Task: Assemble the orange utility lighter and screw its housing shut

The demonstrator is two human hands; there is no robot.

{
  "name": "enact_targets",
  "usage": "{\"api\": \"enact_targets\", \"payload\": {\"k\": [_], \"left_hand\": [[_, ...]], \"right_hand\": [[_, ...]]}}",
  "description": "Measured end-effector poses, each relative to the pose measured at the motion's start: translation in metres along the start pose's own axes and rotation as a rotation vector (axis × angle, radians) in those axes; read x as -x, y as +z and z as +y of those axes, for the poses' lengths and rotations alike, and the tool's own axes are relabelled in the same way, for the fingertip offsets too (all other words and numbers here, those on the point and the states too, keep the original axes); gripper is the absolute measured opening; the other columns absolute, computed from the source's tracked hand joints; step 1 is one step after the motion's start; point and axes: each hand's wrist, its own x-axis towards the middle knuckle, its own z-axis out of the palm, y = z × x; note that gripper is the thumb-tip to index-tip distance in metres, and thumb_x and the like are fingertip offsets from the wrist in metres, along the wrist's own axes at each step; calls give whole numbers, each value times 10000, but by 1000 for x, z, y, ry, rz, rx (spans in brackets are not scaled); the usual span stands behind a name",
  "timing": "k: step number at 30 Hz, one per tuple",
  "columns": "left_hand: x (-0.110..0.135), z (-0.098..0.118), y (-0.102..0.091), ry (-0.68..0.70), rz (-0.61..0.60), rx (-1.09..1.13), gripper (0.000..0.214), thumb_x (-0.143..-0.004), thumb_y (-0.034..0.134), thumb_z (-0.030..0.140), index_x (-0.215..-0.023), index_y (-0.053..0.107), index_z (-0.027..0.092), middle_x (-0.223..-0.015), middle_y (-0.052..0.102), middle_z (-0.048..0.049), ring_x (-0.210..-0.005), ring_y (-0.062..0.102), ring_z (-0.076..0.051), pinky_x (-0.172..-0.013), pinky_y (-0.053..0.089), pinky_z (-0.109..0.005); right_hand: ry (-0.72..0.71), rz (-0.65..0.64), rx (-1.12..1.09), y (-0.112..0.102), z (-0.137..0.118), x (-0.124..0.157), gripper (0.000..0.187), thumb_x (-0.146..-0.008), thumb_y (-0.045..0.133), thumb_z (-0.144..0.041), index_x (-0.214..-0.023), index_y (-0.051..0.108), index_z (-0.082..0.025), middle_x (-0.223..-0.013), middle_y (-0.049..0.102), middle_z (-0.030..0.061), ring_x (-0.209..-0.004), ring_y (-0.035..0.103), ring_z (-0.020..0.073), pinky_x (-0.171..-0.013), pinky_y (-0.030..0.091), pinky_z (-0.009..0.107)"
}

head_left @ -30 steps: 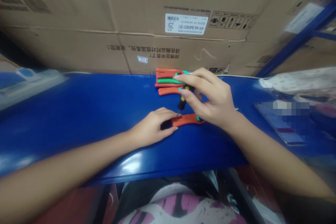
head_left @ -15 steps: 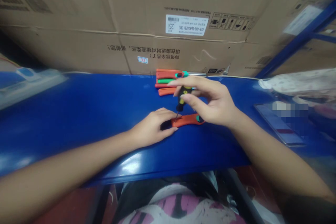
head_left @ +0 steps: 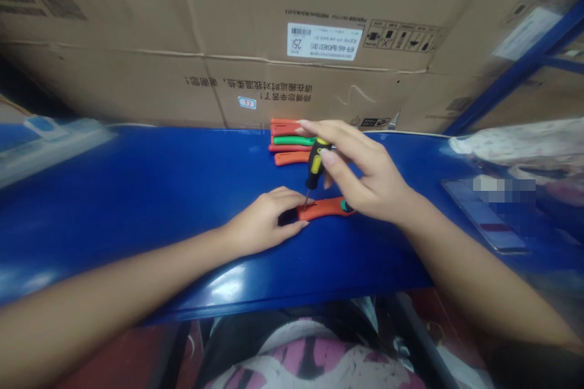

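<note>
Left hand (head_left: 262, 222) pins orange handle (head_left: 325, 208) flat on worktop (head_left: 150, 194); right hand (head_left: 365, 179) pinches small screwdriver (head_left: 313, 171), tip on handle. Screw-turning step; needs steady downward twist.

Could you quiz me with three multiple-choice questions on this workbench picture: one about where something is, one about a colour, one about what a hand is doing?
1. Where does the pile of spare handles lie?
A. at the back of the blue table, against the cardboard boxes
B. on the person's lap
C. on top of the phone

2. What colour is the handle piece being worked on?
A. blue
B. orange
C. white

3. What is the right hand doing?
A. lying flat on the table
B. pinching a small black-and-yellow screwdriver upright
C. holding the phone

Answers:
1 A: the orange and green handles sit by the boxes at the table's far edge.
2 B: it is orange with a green end, and the left hand steadies it on the table.
3 B: fingertips grip the screwdriver's top, and its tip points down onto the orange piece.
</note>
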Motion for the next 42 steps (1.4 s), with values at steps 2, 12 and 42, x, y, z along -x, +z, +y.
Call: {"api": "enact_targets", "payload": {"k": [2, 12, 42], "left_hand": [[0, 0, 0, 1, 2, -2, 297, -934, 652, 227, -1227, 666, 178, -1156, 725, -81, -1085, 658, -224, -976, 517, -385], [-1, 0, 0, -4, 15, -11, 328, -902, 686, 208, -1224, 676, 147, -1109, 733, -96, -1038, 671, -224, -947, 536, -376], [0, -1, 0, -14, 10, 20, 331, -909, 690, 222, -1236, 676, 178, -1196, 728, -96, -1120, 651, -239, -1000, 530, -425]], "right_hand": [[16, -20, -74, 0, 0, -1, 338, -1034, 481, -291, -1334, 618, -218, -1116, 726, 50, -837, 691, 136, -763, 587, 299], [-6, -20, -79, -1, -8, -3, 314, -1019, 504, -245, -1294, 652, -219, -1038, 738, 43, -911, 688, 158, -827, 575, 319], [36, 25, -80, -4, -4, -5, 249, -992, 569, -297, -1157, 740, -223, -942, 750, 31, -759, 665, 131, -779, 575, 300]]}}
